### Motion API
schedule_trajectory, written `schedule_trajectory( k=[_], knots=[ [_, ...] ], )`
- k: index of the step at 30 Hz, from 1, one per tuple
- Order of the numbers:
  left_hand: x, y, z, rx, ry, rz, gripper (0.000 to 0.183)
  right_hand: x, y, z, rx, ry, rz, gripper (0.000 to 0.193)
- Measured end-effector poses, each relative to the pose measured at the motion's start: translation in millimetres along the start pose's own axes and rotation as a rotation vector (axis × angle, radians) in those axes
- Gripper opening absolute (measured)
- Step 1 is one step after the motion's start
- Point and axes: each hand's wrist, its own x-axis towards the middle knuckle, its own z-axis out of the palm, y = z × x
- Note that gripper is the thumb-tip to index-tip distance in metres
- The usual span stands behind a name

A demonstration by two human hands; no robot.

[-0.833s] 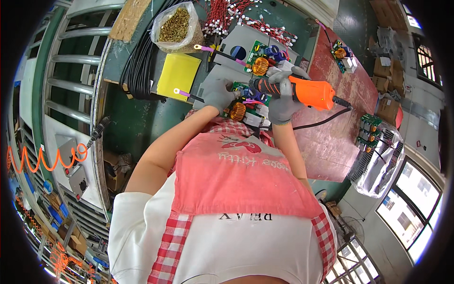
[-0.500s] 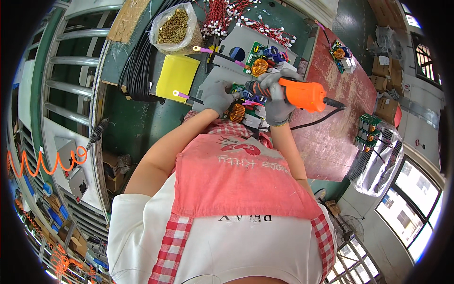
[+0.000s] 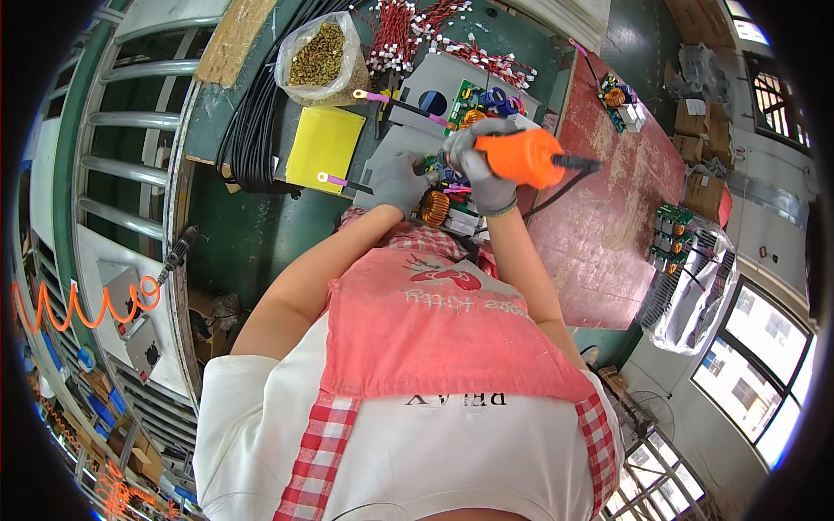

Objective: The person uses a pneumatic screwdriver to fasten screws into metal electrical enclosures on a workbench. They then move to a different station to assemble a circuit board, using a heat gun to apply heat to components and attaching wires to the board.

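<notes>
My right hand (image 3: 480, 165), in a grey glove, is wrapped round an orange electric screwdriver (image 3: 525, 158) with a black cord at its rear end. Its tip is hidden behind the glove, above a green circuit board (image 3: 452, 176) with a copper-wound coil (image 3: 434, 208). At that board's left edge is my gloved left hand (image 3: 402, 182), fingers bent and pressed together; what they pinch is hidden. Just beyond, a second circuit board (image 3: 473, 102) sits on a grey metal plate (image 3: 426, 69). A cable with a ring terminal (image 3: 334, 180) ends beside my left hand.
A yellow sheet stack (image 3: 326, 145), a clear bag of brass-coloured fasteners (image 3: 317, 65) and a black cable coil (image 3: 248, 139) lie to the left. Red wire bundles (image 3: 395, 35) are at the back. Another circuit board (image 3: 618, 97) stands on the reddish surface (image 3: 599, 217) at right.
My right hand and the electric screwdriver have moved left, and the tool's rear end has swung a little upward in view. My left hand stays nearly in place.
</notes>
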Motion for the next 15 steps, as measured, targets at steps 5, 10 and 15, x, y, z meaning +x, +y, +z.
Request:
schedule_trajectory(
  k=[5,10,15],
  knots=[
    [7.5,-9.9,6.3,-0.102,-0.027,-0.004,0.048,9.4,-35.6,11.5,-0.078,0.194,0.013,0.032],
    [14.0,-21.3,-4.4,-0.484,-0.149,-0.092,0.032,-29.5,-107.4,30.0,0.148,0.35,-0.405,0.034],
    [-25.3,23.1,-45.7,-1.237,-0.637,-0.073,0.024,-80.8,-153.9,13.9,-0.038,0.335,-0.595,0.042]
  ],
)
